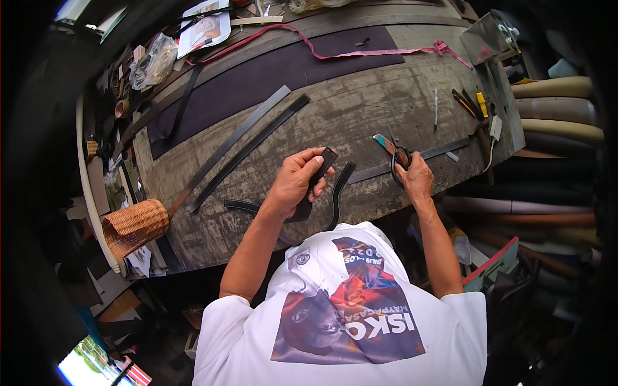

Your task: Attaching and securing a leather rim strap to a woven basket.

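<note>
My left hand (297, 181) grips a dark leather strap (319, 168) whose end sticks up above my thumb. A stitched dark strap (338, 192) curves on the bench beside that hand. My right hand (416, 175) is closed on the black handles of scissors (400, 162), their narrow blades pointing away from me. A flat tool with a teal end (381, 141) lies just left of the scissors. A long metal ruler (367, 174) runs under that area. Two straight strips, one grey (256, 120) and one black (257, 148), lie to the left.
The worn wooden bench (219, 244) carries a purple sheet (212, 96), red tape (412, 51), a wicker basket (135, 231), a plastic bag (151, 63), a metal can (488, 38), a yellow-handled tool (481, 105) and a white power strip (494, 128). Material rolls (553, 128) are stacked at right.
</note>
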Demonstrator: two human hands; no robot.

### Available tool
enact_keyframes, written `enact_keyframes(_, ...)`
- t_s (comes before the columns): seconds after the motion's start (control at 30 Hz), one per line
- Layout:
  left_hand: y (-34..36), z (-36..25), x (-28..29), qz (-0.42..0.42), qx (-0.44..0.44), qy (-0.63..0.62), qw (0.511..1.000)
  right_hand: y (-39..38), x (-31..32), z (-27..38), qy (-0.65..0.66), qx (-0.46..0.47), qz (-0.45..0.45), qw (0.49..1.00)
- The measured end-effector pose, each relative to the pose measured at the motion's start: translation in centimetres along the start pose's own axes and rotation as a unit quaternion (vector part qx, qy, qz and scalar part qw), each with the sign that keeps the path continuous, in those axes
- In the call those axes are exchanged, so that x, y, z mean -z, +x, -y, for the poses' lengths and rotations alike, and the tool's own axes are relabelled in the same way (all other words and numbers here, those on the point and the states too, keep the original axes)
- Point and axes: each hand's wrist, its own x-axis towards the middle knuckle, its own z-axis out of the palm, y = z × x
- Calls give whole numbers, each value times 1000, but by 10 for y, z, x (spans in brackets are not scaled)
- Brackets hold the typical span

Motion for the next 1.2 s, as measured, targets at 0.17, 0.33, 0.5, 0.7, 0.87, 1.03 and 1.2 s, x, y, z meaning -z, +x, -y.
enact_keyframes(0.17,-13,3,8,-13,-9,-12,1000,8,-23,-26,12,-44,-79,996)
enact_keyframes(0.33,-19,11,14,-44,-2,32,999,-39,48,53,137,146,-63,978)
enact_keyframes(0.5,-20,9,-6,-46,-27,13,999,-71,66,98,86,248,-78,962)
enact_keyframes(0.7,-24,13,-23,-62,-56,-11,996,-82,59,109,88,206,-85,971)
enact_keyframes(0.87,-23,20,-26,-89,-67,-14,994,-89,54,114,95,192,-102,972)
enact_keyframes(1.03,-21,26,-27,-75,-72,-15,994,-95,58,117,106,156,-69,980)
enact_keyframes(1.2,-17,27,-24,-77,-78,7,994,-92,61,116,79,175,-85,978)
